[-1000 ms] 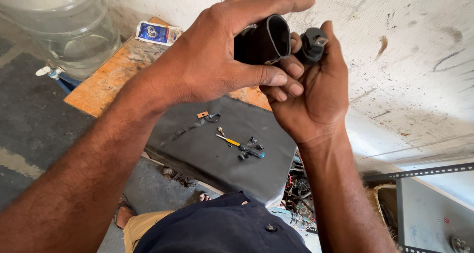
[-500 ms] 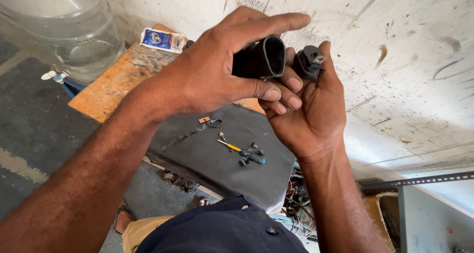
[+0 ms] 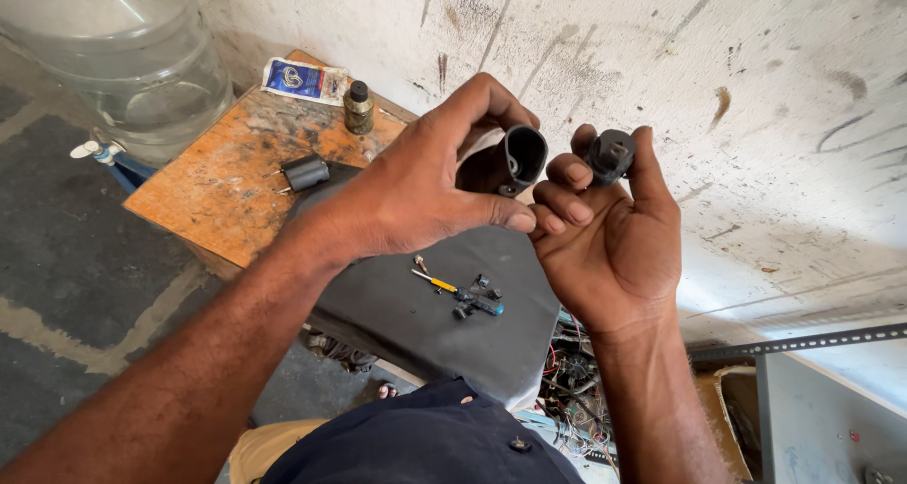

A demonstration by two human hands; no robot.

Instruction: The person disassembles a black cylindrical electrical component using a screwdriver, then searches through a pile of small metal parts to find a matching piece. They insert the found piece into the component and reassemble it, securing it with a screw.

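1. Left hand: fingers curled round a black tube-shaped part, thumb pressed along its underside. Open end faces out; rear of part hidden behind the palm.
2. Right hand: palm up, small black plug-like part pinched betw. thumb and fingertips. Its underside not visible.
3. Both parts held in the air, close together, apart from each other, above the dark grey pad.
4. Pad centre: yellow-handled tool and small black bits; too small to identify.
5. Orange board: black component near right edge, small dark bottle and blue-white packet at far edge.
6. Clear water jug, cut off top left.
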